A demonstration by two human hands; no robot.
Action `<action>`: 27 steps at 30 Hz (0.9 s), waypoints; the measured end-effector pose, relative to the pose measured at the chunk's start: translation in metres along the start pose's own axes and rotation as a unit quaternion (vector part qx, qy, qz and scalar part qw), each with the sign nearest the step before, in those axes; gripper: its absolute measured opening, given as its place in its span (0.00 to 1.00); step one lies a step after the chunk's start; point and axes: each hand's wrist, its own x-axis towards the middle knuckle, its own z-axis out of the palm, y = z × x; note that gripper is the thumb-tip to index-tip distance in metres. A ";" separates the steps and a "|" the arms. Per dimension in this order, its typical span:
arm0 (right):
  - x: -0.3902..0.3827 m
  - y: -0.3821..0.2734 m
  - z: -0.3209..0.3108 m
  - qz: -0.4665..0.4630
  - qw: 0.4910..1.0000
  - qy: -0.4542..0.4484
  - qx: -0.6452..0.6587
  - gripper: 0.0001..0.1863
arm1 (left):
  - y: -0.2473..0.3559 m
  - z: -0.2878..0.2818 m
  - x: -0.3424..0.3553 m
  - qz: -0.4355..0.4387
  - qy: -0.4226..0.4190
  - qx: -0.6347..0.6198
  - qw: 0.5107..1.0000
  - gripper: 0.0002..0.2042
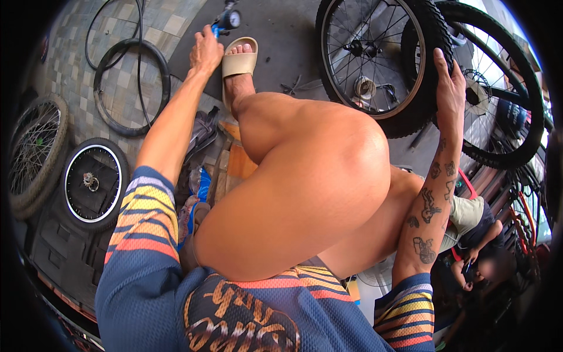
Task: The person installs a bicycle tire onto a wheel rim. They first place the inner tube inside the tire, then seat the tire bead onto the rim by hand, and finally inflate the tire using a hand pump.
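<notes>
Just left of the bent knee (316, 176), low on the floor: crumpled blue plastic packet (202, 180), partly hidden.

Loose black tyre (130, 88) on tiled floor far left, two spare wheels (94, 182) near left, seated person (481, 234) right.

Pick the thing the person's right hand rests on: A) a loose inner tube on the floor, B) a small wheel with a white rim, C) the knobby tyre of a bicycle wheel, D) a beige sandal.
C: the right hand lies open, fingers flat, on the knobby tyre of the spoked bicycle wheel.
</notes>
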 end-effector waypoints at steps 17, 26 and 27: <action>0.004 -0.007 0.011 -0.045 0.998 0.038 -0.002 0.40 | 0.341 -0.100 -0.036 0.109 -0.467 -0.311 0.820 0.20; 0.006 0.006 0.009 -0.055 0.997 0.055 -0.020 0.38 | 0.380 -0.011 -0.071 -0.104 -0.393 -0.781 0.474 0.12; 0.005 0.007 0.010 -0.057 0.996 0.066 -0.015 0.37 | 0.380 -0.004 -0.072 -0.090 -0.397 -0.793 0.453 0.12</action>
